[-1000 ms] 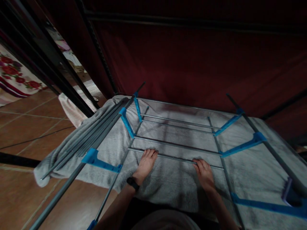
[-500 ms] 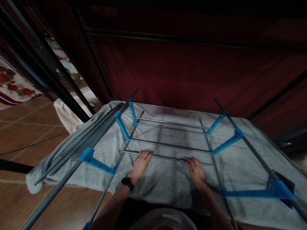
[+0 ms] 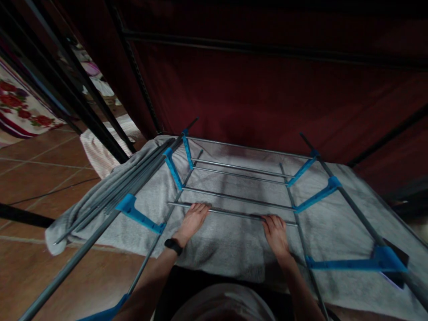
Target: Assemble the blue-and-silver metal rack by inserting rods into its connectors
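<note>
A grey towel [image 3: 234, 243] lies spread over a metal drying rack [image 3: 239, 198] with grey rails and blue plastic brackets. My left hand [image 3: 193, 219] rests flat on the towel, its fingertips under the nearest cross rail [image 3: 230, 213]. A black watch sits on that wrist. My right hand [image 3: 276, 232] also lies on the towel, its fingers curled at the same rail further right. Several more rails run parallel beyond it.
A dark red fabric wall [image 3: 267, 89] with black poles rises right behind the rack. The rack's folded left wing [image 3: 133, 178] slants over the towel's left side. Brown tiled floor [image 3: 36, 178] lies to the left, with a white cloth [image 3: 100, 151] and a floral fabric [image 3: 20, 107].
Both hands stay on the towel at the near rail; the left has slid slightly left. The view has shifted a little, and the towel's left edge hangs differently.
</note>
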`<state>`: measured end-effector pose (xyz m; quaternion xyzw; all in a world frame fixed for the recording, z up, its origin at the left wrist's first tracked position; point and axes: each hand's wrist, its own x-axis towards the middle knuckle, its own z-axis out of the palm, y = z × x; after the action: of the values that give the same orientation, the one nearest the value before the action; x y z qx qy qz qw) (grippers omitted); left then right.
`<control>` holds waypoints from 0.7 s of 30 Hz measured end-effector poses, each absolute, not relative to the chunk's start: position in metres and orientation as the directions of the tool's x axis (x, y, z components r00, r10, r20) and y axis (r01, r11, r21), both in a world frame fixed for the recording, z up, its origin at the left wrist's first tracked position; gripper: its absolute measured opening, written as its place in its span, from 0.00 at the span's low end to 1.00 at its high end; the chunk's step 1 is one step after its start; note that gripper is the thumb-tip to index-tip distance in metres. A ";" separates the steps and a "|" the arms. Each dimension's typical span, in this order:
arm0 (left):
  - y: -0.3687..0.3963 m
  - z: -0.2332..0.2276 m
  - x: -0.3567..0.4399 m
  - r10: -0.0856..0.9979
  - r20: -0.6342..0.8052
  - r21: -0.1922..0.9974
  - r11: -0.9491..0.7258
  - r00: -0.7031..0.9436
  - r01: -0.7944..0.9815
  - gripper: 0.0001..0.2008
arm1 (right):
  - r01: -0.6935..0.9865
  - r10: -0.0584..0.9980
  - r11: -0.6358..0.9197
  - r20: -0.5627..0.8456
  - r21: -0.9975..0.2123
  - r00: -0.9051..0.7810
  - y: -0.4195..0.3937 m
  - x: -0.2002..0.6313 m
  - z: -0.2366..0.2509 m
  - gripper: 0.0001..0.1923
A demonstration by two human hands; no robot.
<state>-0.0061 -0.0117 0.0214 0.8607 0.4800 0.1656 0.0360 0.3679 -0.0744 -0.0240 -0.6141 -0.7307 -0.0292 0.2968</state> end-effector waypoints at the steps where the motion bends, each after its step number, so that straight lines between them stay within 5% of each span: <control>1: -0.011 0.021 -0.008 0.841 0.247 0.231 -0.533 0.481 0.814 0.18 | 0.911 0.878 0.244 0.475 -0.331 -0.063 -0.074 0.368 -0.022 0.15; 21: 0.014 0.021 -0.003 0.769 0.361 0.241 -0.624 0.528 0.744 0.16 | 0.896 0.898 0.198 0.441 -0.397 -0.003 -0.066 0.373 -0.005 0.15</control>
<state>-0.0029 0.0137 0.0210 0.8736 0.4329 0.2205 0.0285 0.3733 -0.0656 -0.0054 -0.6333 -0.7082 0.0010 0.3120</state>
